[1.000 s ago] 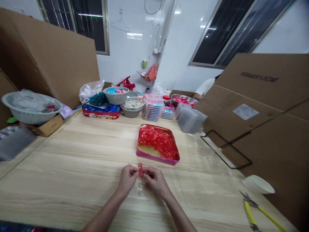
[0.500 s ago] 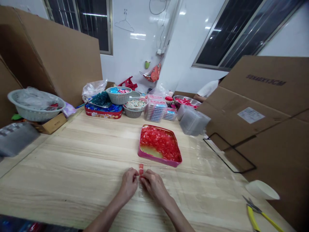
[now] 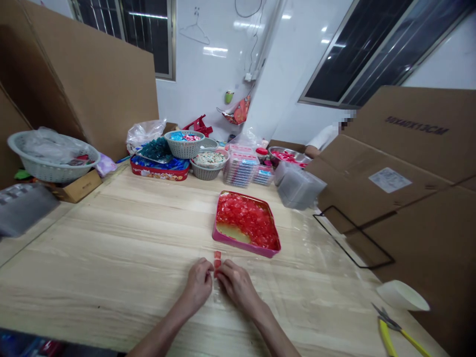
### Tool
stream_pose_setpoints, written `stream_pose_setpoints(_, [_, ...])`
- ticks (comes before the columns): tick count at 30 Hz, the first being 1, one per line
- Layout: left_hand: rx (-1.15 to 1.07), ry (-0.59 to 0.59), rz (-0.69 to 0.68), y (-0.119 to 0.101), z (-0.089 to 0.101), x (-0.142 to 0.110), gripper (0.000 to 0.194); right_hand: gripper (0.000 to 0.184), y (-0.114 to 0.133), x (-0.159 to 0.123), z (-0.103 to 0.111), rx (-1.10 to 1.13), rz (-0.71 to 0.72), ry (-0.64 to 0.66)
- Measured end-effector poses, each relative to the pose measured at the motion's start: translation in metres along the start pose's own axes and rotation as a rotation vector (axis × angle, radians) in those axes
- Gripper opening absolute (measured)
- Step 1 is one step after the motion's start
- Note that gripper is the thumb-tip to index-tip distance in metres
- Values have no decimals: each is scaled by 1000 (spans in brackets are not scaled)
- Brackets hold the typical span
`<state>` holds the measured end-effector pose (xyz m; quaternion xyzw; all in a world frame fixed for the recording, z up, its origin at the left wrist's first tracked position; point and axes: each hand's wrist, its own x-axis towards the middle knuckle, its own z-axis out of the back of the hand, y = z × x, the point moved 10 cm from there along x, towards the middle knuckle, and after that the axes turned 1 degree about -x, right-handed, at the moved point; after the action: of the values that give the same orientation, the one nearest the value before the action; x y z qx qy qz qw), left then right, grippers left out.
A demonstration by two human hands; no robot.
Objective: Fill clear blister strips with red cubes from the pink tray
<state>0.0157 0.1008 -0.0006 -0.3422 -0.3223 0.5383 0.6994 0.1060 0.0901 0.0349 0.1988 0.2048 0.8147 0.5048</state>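
Observation:
A short row of small red translucent pieces (image 3: 217,256) lies on the table between my hands, apparently on a clear strip (image 3: 217,296). My left hand (image 3: 200,280) is closed just left of the row, its thumb and forefinger pinched; anything between them is too small to make out. My right hand (image 3: 234,282) is closed too, with its fingertips on a small red piece at the row's near end. Beyond both hands sits a pink-rimmed tin tray (image 3: 245,245) with many loose red pieces; bare bottom shows at its near left corner.
Baskets (image 3: 184,148), a red tin (image 3: 159,171), stacked clear cases (image 3: 240,168) and clear plastic boxes (image 3: 299,188) line the back. Yellow-handled pliers (image 3: 390,325), a tape roll (image 3: 403,295) and a black wire frame (image 3: 353,243) lie right. Cardboard (image 3: 409,148) flanks the table; a person's arm (image 3: 316,146) shows behind.
The camera view has shifted slightly. Both hands stay almost in place at the row, with the right fingertips moving a little over the red pieces.

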Motion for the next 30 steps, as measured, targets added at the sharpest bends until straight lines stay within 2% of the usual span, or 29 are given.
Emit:
stream_pose_setpoints(4, [-6,-3,-13,-1,-3,-2,27,21,8,-3,-6,-148,21,17])
stream_pose_setpoints(7, [-11,-9,-16,1,-4,-2,27,17,4,0,-2,-120,4,44])
stream_pose_setpoints(10, [-9,-6,-42,2,-6,-2,27,17,-14,15,29,20,-71,-51])
stream_pose_setpoints(12, [-2,0,-52,2,-8,-1,28,18,-37,32,58,103,-173,-158])
stream_pose_setpoints(14, [2,-5,-47,4,-8,-1,28,16,-59,56,72,160,-255,-170])
stream_pose_setpoints(16, [-1,-9,-40,5,-8,0,27,10,-75,84,67,220,-274,-73])
stream_pose_setpoints(18, [1,-9,-38,5,-9,0,26,6,-84,107,50,293,-270,50])
stream_pose_setpoints(21, [12,-6,-31,5,-9,0,24,9,-91,125,28,406,-275,140])
stream_pose_setpoints(23, [16,-11,-26,6,-10,0,24,6,-93,128,24,481,-284,119])
stream_pose_setpoints(25, [16,-20,-31,8,-10,1,24,4,-94,124,29,570,-292,66])
stream_pose_setpoints(30, [17,-42,-68,7,-9,1,23,27,-81,90,57,806,-262,-47])
